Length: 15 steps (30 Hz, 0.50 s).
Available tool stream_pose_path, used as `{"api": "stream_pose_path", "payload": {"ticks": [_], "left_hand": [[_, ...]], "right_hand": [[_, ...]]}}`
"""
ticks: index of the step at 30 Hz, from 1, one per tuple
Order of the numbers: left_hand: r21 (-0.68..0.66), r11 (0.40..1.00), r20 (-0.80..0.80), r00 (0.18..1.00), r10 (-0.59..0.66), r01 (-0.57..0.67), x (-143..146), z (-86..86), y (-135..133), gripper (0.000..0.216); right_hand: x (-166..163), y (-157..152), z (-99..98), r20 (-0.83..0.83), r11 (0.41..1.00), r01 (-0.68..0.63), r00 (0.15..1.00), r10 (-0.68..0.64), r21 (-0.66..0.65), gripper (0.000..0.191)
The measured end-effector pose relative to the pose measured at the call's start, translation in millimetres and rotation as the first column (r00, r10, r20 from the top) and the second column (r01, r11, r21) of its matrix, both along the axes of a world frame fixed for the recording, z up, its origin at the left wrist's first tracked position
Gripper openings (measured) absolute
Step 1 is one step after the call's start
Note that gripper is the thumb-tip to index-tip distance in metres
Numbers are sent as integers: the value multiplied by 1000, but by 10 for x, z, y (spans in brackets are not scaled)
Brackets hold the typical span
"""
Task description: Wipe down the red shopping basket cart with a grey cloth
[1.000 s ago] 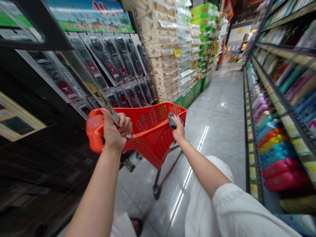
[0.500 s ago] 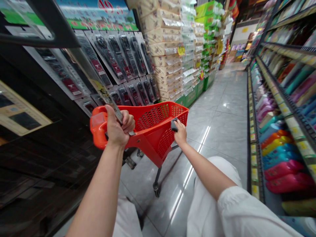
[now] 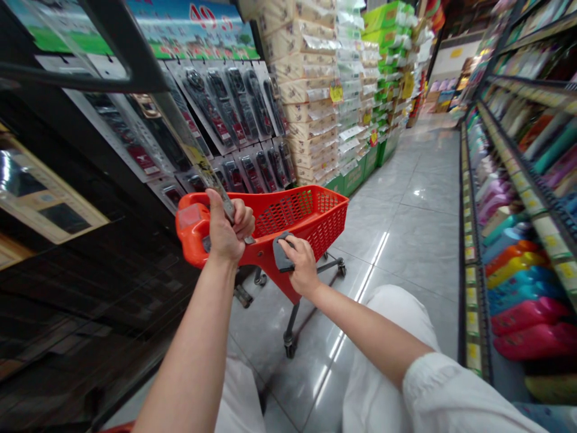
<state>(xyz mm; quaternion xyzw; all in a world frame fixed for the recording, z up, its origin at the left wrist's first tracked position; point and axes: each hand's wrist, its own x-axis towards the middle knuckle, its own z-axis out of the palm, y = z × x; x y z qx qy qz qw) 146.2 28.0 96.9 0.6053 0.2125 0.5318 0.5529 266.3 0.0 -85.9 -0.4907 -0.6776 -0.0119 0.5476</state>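
Note:
A red plastic shopping cart [image 3: 315,211] stands on the tiled floor in front of me. My left hand [image 3: 226,233] is closed at the cart's orange handle [image 3: 192,231] and grips a long flat clear package [image 3: 187,141] that slants up to the left. My right hand [image 3: 302,269] is closed on a small grey object [image 3: 279,257] at the near right edge of the basket. I cannot tell what the grey object is. White sleeves and white trousers show below.
Hanging blister packs [image 3: 234,105] line the left wall above a dark cabinet [image 3: 67,288]. Stacked paper-goods packs [image 3: 311,90] follow farther on. Shelves of colourful bottles [image 3: 518,288] run along the right. The glossy tile aisle [image 3: 419,222] stretches ahead.
My right hand drew back with the grey object from the basket's far right corner to its near edge. The cart swung slightly right, and the view shifted forward.

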Motion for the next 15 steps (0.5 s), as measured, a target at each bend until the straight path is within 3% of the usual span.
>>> {"api": "stream_pose_path", "payload": {"ticks": [5,8,12,15], "left_hand": [[4,1000,1,1000,11,-11,5,3,-8,71],[-2,1000,-4,1000,12,-12,6,10,-9,70],[-7,999,20,999,33,-33,21,19,-26,69],[-45,996,37,996,80,-78,38,24,-56,68]], "right_hand": [[119,-13,54,259,1000,-13,966,13,-3,60],[320,106,-67,267,995,90,961,-72,-54,63],[685,395,-382,-68,957,230,967,-246,-179,70],[964,666,-568,-482,943,239,814,-324,-231,64]]}}
